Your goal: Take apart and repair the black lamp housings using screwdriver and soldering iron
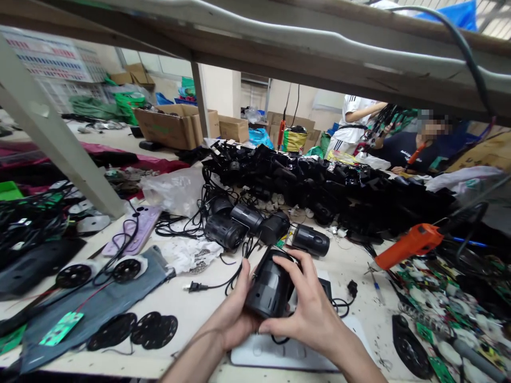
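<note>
Both my hands hold a black cylindrical device (268,287) just above the workbench. My left hand (236,315) cups its left side from below, fingers curled round it. My right hand (310,309) wraps over its right side, thumb and fingers pressed on the casing. A black power cord with a plug (194,287) trails off to the left of it. A white flat pad (279,355) lies under my hands. Several similar black cylinders (239,226) lie just beyond.
A big heap of black parts (327,186) fills the bench's far side. An orange power screwdriver (411,244) hangs at right above green circuit boards (435,308). Black discs (133,330) and a grey cloth lie at left. Two people work at the back right. A slanted post (51,133) stands left.
</note>
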`<state>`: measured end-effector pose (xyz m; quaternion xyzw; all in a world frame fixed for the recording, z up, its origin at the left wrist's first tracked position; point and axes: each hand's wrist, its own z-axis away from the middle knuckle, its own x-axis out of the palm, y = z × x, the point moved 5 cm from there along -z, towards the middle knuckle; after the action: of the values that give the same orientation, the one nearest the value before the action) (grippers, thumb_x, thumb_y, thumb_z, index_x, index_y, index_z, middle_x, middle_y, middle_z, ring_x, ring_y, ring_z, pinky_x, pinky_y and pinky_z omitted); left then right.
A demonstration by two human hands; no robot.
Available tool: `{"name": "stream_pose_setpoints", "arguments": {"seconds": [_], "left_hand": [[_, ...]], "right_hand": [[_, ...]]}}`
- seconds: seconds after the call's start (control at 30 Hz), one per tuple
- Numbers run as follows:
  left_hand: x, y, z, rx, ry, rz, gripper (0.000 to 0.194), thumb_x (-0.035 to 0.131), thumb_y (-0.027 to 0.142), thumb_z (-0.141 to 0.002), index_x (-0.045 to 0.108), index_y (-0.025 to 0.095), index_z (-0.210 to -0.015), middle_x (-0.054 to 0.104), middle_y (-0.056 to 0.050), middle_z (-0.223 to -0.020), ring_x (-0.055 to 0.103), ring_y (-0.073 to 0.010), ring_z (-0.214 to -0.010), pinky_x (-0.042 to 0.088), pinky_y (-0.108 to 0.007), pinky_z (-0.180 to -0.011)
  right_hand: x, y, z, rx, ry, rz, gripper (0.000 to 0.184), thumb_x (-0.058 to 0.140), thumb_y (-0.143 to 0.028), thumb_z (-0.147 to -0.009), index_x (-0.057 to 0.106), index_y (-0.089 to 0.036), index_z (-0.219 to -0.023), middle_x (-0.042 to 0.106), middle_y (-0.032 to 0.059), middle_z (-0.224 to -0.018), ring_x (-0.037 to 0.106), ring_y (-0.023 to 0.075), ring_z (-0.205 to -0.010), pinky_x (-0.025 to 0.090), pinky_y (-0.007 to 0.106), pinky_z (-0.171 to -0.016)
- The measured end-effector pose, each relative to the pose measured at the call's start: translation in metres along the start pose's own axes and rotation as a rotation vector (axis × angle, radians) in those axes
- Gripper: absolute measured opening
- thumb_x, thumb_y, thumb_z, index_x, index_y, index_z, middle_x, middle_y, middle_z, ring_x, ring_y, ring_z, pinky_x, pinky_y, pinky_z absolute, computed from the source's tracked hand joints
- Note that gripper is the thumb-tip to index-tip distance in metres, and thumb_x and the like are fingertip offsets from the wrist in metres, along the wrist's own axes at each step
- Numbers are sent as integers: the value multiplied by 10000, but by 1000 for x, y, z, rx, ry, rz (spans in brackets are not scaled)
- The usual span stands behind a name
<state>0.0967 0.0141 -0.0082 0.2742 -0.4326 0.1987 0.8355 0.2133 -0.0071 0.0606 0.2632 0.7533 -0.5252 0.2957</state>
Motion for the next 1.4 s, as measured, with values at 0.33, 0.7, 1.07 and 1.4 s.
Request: {"name": "stream_pose_setpoints", "arguments": {"seconds": [0.33,0.7,1.07,1.4], "left_hand": [[3,-2,1,15,36,-30,678,482,656,-873,565,142,-1307,740,-134,-970,697,-256,-823,514,-366,-801],[-4,-1,3,106,44,-77,666,505,661,-856,488,211,-1346,730,-92,-885,696,-267,-748,520,-417,-773],[-3,-8,-1,92,36,-39,584,513,635,-874,592,166,-1212,727,-94,-864,679,-229,-748,518,-388,-808],[-7,-14,-8,-3,33,-20,741,465,712,-845,534,118,-1284,733,-152,-968,693,-273,-846,503,-403,-851]], "right_hand": [[1,2,5,-157,57,201,1202,886,-507,-544,240,-249,-1524,345,163,-1438,370,400,-1332,434,569,-1054],[2,11,2,-41,-50,67,1432,944,-458,-442,35,-316,-1540,277,142,-1487,324,381,-1391,395,551,-1100],[-8,2,5,-19,-105,43,1146,836,-170,-578,185,-318,-1510,382,78,-1456,377,273,-1374,339,454,-1158],[-10,8,6,0,-83,24,1075,824,-215,-600,242,-270,-1502,410,104,-1424,411,279,-1338,366,451,-1135]]}}
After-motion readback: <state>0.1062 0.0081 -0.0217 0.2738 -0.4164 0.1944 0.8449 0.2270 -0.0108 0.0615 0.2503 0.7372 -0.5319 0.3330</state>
